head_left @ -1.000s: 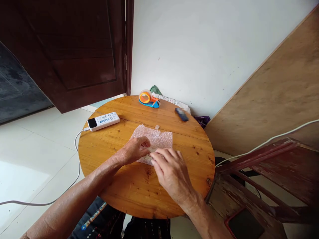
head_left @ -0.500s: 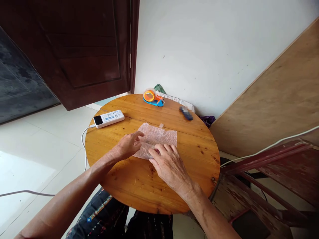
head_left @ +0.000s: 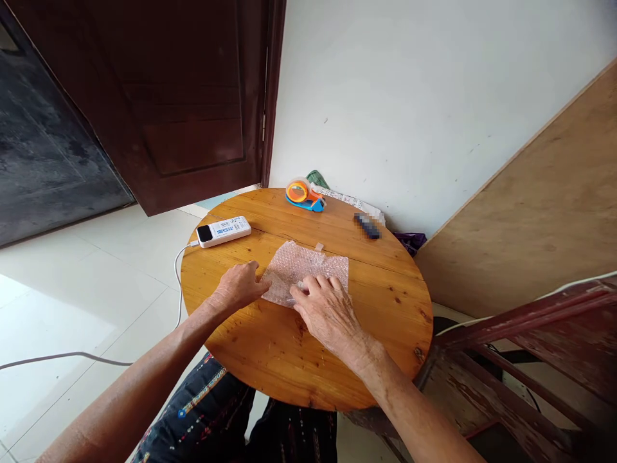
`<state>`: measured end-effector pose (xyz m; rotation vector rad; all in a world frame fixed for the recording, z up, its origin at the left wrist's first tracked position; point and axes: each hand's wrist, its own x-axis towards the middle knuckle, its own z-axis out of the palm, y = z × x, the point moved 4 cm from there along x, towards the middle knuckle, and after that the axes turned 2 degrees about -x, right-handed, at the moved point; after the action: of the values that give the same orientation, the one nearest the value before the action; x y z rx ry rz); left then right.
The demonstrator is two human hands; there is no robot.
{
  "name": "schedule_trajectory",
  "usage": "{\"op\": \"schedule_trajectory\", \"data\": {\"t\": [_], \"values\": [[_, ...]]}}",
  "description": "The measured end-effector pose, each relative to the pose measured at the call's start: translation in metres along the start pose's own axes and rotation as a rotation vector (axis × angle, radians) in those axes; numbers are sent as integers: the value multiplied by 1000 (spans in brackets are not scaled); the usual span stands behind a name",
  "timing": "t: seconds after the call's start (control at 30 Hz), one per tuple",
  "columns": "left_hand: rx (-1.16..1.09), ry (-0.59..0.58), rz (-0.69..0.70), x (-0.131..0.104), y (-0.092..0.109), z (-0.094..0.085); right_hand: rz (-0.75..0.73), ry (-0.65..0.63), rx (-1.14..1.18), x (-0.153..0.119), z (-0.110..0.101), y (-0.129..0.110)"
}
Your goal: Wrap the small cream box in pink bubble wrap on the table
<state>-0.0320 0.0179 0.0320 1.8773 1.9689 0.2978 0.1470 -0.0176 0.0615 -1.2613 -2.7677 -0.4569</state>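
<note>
A sheet of clear, pinkish bubble wrap (head_left: 288, 265) lies on the round wooden table (head_left: 385, 328), its lower part folded or crumpled. My right hand (head_left: 326, 310) is curled over its lower right part, thumb and forefinger close together on the plastic. A shiny bit of clear material shows by those fingertips; whatever is under the palm is hidden. My left hand (head_left: 240, 285) is at the wrap's left edge, thumb apart from the bent fingers and its tip at the sheet's edge. A small pale tab (head_left: 319, 247) sticks out at the top of the wrap.
At the table's back stands an orange and blue tape dispenser (head_left: 305, 195). A white device (head_left: 224, 231) with a cable lies at left, and a blurred dark object (head_left: 367, 226) at back right. A wooden chair (head_left: 511, 360) stands right of the table.
My left hand has drawn back slightly left from the wrap, uncovering its left edge. My right hand stays on the lower right part. The whole view has shifted a little.
</note>
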Motion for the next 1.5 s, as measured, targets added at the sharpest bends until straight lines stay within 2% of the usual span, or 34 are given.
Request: {"op": "schedule_trajectory", "data": {"t": [0.13, 0.27, 0.37, 0.43, 0.53, 0.6, 0.7, 0.8, 0.9, 0.93, 1.0, 1.1, 1.17, 1.2, 1.37, 1.5], "values": [[-45, 2, -30, 9, 1, 7, -17, -16, 28, 1, 1, 2], [-174, -46, 8, 15, 2, 11, -16, -34, 48, 3, 0, 4], [-234, -22, 46, 13, 10, 8, 10, -54, 64, 4, 0, 4], [-370, -24, 34, 10, 20, 7, 49, -47, 77, 4, 0, 4], [-668, -112, 4, 7, 38, 12, 134, -2, 108, 2, 0, 2], [-778, -168, 21, 5, 52, 15, 186, 20, 153, 0, 0, 2], [-800, -233, 82, 2, 68, 16, 228, 28, 257, -3, -1, 5], [-777, -326, 181, -3, 76, 12, 198, 27, 394, -9, -4, 13], [-708, -393, 263, -6, 76, 9, 212, 134, 572, -26, -10, 32], [-661, -385, 273, -6, 75, 8, 283, 193, 622, -36, -10, 41], [-544, -323, 298, -6, 73, 8, 523, 259, 682, -59, -7, 62], [-379, -210, 386, -8, 78, 9, 765, 104, 759, -86, 9, 74], [-287, -144, 440, -11, 82, 10, 824, 10, 828, -93, 19, 70], [-246, -112, 462, -13, 83, 11, 841, 3, 858, -93, 23, 67], [-144, 45, 623, -14, 84, 16, 894, 130, 885, -76, 38, 53], [-154, 39, 624, -9, 80, 22, 914, 224, 899, -65, 51, 49]]}}
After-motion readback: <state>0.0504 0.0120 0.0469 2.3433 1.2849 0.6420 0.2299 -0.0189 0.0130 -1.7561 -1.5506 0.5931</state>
